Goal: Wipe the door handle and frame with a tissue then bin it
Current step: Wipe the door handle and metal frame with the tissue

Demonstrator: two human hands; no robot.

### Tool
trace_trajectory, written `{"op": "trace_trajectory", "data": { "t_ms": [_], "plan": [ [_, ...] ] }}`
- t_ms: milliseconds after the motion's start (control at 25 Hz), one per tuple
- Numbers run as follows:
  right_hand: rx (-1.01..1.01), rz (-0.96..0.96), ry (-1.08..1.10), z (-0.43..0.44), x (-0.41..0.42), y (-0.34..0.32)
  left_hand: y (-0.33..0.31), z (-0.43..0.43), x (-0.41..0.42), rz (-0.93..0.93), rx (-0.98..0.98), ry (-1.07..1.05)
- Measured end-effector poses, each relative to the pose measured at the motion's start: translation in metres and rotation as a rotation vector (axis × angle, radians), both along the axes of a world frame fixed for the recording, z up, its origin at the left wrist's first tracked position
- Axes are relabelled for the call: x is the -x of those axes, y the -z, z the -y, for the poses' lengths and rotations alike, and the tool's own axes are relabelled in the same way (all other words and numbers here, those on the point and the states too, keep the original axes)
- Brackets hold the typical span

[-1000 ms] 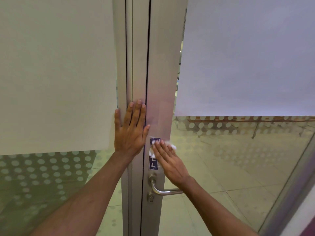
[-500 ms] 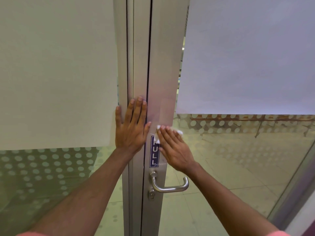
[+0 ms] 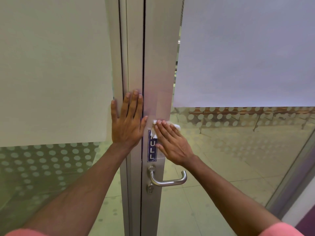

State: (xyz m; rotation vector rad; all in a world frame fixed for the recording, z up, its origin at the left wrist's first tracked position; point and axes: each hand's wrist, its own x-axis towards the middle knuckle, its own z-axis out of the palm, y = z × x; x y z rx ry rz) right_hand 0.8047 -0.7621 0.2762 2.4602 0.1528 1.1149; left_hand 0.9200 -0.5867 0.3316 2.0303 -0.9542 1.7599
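A silver metal door frame (image 3: 158,65) runs up the middle of a glass door. My right hand (image 3: 172,142) presses a white tissue (image 3: 176,126) flat against the frame, over the top of a blue PULL sticker (image 3: 151,150). Most of the tissue is hidden under the fingers. The steel lever door handle (image 3: 168,182) sits below that hand, untouched, with a keyhole (image 3: 150,189) under it. My left hand (image 3: 127,123) lies flat with fingers spread on the fixed frame (image 3: 134,48) to the left.
Frosted film (image 3: 247,48) covers the upper glass on both sides, and dotted glass (image 3: 42,167) lies below it. Through the right pane I see a tiled floor and wooden benches (image 3: 238,113). A second frame edge (image 3: 289,176) slants at the lower right.
My right hand has slid the tissue upward along the frame, from just above the lever to the top of the PULL sticker. The left hand has stayed in place.
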Motion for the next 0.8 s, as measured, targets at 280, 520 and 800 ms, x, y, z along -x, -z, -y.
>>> {"op": "trace_trajectory", "data": {
  "t_ms": [280, 520, 800],
  "plan": [
    [0.244, -0.36, -0.078, 0.026, 0.027, 0.054, 0.0, 0.001, 0.001, 0.008, 0.004, 0.0],
    [0.124, -0.068, -0.05, 0.018, 0.001, -0.018, 0.0, 0.002, 0.0, 0.0, -0.001, 0.0],
    [0.157, -0.275, -0.065, 0.019, 0.019, 0.052, 0.0, 0.002, 0.0, 0.014, 0.004, 0.011]
  ]
}}
